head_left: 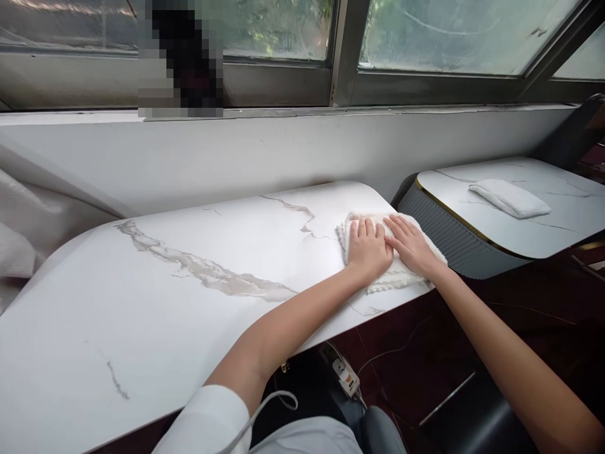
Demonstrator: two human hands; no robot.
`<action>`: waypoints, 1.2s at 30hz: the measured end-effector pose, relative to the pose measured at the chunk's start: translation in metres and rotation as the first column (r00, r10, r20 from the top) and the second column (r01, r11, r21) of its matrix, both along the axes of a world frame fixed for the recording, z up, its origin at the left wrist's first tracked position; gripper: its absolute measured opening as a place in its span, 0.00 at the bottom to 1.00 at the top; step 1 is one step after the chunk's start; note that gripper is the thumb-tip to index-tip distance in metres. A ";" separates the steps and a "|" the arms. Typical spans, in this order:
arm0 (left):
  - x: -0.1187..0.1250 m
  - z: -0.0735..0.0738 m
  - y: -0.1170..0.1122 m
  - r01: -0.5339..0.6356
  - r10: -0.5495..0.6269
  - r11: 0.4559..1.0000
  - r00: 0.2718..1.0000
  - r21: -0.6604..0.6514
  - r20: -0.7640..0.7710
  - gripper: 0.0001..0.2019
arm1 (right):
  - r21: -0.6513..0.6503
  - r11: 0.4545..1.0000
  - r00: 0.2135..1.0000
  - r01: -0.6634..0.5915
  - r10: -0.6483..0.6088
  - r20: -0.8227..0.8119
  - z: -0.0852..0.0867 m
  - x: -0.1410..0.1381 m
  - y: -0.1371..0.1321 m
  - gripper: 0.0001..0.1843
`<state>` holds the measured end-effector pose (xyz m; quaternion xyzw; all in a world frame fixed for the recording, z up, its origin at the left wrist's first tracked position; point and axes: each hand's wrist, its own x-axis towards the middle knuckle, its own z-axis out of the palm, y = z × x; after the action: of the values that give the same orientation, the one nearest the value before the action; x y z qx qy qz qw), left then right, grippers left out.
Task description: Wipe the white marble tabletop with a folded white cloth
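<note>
A white cloth [396, 276] lies on the right end of a white marble-look table [189, 284], near its front edge. My left hand [367, 247] lies flat on the cloth, fingers stretched out and close together. My right hand [410, 244] rests flat on the cloth just to the right of the left one, fingers also extended. Both hands press on the cloth and cover most of its middle.
A second table [543, 233] with a gold rim stands to the right, with a folded white cloth [509, 198] on it. A window sill and wall run behind both tables. A power strip [346, 377] and cables lie on the dark floor below. Pale fabric sits at far left.
</note>
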<state>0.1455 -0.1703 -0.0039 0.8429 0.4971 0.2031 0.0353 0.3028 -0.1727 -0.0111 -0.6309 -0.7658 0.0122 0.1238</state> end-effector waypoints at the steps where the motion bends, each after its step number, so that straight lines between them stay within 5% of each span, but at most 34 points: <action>1: -0.002 0.000 -0.009 0.007 -0.007 1.000 1.000 -0.007 -0.001 0.25 | 0.010 1.000 1.000 0.003 -0.003 0.010 -0.001 -0.002 -0.010 0.36; 8: -0.030 0.001 -0.047 0.043 -0.043 0.998 0.999 -0.049 -0.008 0.26 | 0.054 0.997 0.997 0.051 -0.054 0.049 -0.003 -0.032 -0.053 0.37; 16: -0.061 -0.001 -0.045 0.029 -0.028 0.998 1.000 -0.052 0.009 0.25 | 0.049 0.997 0.996 0.053 -0.056 0.066 -0.004 -0.066 -0.048 0.36; 22: -0.079 -0.001 -0.013 -0.004 0.005 0.999 1.000 -0.043 0.011 0.24 | 0.002 0.997 0.997 0.073 -0.073 0.037 -0.002 -0.089 -0.012 0.38; 36: -0.118 -0.001 0.113 -0.142 0.142 0.990 0.990 -0.002 0.009 0.20 | 0.073 0.996 0.998 -0.051 0.053 -0.027 -0.007 -0.128 0.132 0.31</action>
<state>0.0270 -0.0573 -0.0052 0.8044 0.5557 0.2087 0.0238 0.1744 -0.0404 -0.0176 -0.6055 -0.7802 -0.0029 0.1572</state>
